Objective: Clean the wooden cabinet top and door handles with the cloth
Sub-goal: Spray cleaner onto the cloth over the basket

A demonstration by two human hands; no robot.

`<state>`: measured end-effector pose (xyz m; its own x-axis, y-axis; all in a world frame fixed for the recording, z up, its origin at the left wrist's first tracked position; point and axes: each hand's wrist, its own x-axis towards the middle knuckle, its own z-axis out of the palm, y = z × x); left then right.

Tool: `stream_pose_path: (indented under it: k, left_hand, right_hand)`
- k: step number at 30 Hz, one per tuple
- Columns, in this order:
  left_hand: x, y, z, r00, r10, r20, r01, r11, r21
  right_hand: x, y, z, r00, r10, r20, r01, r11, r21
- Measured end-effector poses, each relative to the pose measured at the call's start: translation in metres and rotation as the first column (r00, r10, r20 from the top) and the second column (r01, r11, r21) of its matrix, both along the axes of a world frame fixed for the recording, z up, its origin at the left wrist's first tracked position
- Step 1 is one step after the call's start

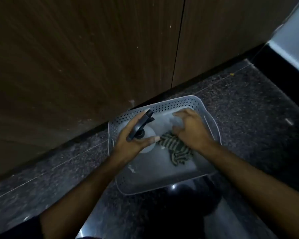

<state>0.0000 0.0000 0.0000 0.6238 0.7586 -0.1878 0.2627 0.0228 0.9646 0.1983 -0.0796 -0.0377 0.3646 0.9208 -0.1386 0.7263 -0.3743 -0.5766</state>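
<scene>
Both hands are reaching down into a pale perforated basket (164, 104) that is sitting on a dark speckled floor (231, 100), close to the foot of the cabinet (76, 57). The cabinet's brown wood-grain doors are filling the upper half of the view, with a thin dark seam running between two of them. No handles and no cabinet top are showing here.

The left hand (133, 140) is wrapping around a spray bottle (146, 133) with a dark trigger head and a whitish body; its fingers (136, 119) are curling over the trigger head while the thumb is pressing across the bottle's front. The bottle is standing at the left side of the basket. No label or writing is readable on it, and nothing legible is showing on the basket either; the picture is dim and soft.

The cloth (176, 150), striped in dark and light bands, is lying crumpled on the basket's floor, right of the bottle. The right hand (190, 130) is hovering over its upper end, fingers (179, 114) spread and bent downward. Whether they are touching the cloth I cannot tell, since the hand is covering that part.

A pale wall edge (293, 40) is showing at the upper right.
</scene>
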Motion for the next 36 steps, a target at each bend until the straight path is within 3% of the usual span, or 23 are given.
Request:
stream_pose_path:
  k: [3, 8, 13, 15, 17, 18, 19, 21, 24, 26, 30, 33, 36]
  left_hand:
    - [0.005, 0.005, -0.006, 0.993, -0.108, 0.056, 0.106, 0.994, 0.034]
    - [0.005, 0.010, -0.016, 0.988, -0.119, 0.096, 0.114, 0.992, 0.052]
    - [0.016, 0.016, -0.005, 0.996, -0.058, 0.072, 0.052, 0.994, 0.091]
    - [0.021, 0.020, 0.000, 0.994, -0.096, 0.049, 0.090, 0.989, 0.114]
    - [0.022, 0.026, 0.005, 0.989, -0.139, 0.050, 0.132, 0.982, 0.132]
    - [0.022, 0.029, 0.009, 0.986, -0.165, 0.040, 0.159, 0.980, 0.121]
    - [0.021, 0.032, 0.012, 0.981, -0.191, 0.019, 0.188, 0.977, 0.103]
    - [0.019, 0.034, 0.016, 0.973, -0.230, -0.018, 0.231, 0.970, 0.073]
    - [0.021, 0.031, 0.019, 0.984, -0.177, -0.016, 0.178, 0.978, 0.106]
    - [0.026, 0.029, 0.018, 0.988, -0.136, -0.072, 0.145, 0.980, 0.138]
    - [0.034, 0.023, 0.013, 0.980, -0.151, -0.128, 0.167, 0.978, 0.124]
    - [0.037, 0.020, 0.007, 0.968, -0.164, -0.188, 0.201, 0.958, 0.202]
    - [0.041, 0.018, 0.007, 0.976, -0.105, -0.193, 0.141, 0.972, 0.188]
  right_hand:
    - [0.006, -0.008, -0.008, 0.995, 0.086, 0.059, -0.083, 0.995, -0.063]
    - [-0.017, -0.039, -0.019, 0.910, 0.330, 0.252, -0.239, 0.912, -0.333]
    - [-0.027, -0.046, -0.038, 0.849, 0.410, 0.334, -0.304, 0.895, -0.326]
    - [-0.021, -0.043, -0.039, 0.917, 0.327, 0.228, -0.276, 0.934, -0.227]
    - [-0.013, -0.041, -0.034, 0.995, 0.082, -0.058, -0.085, 0.995, -0.056]
    - [-0.010, -0.040, -0.027, 0.959, -0.088, -0.268, 0.086, 0.996, -0.018]
    - [-0.007, -0.038, -0.020, 0.840, -0.224, -0.494, 0.249, 0.968, -0.017]
    - [-0.002, -0.034, -0.004, 0.498, -0.362, -0.788, 0.447, 0.886, -0.125]
    - [0.008, -0.029, 0.015, 0.038, -0.319, -0.947, 0.429, 0.861, -0.272]
    - [0.015, -0.024, 0.021, -0.134, -0.213, -0.968, 0.392, 0.886, -0.249]
    - [0.023, -0.014, 0.020, -0.229, -0.164, -0.960, 0.427, 0.869, -0.251]
    - [0.026, -0.008, 0.019, -0.224, -0.157, -0.962, 0.482, 0.840, -0.250]
    - [0.030, -0.002, 0.016, -0.190, -0.156, -0.969, 0.507, 0.830, -0.233]
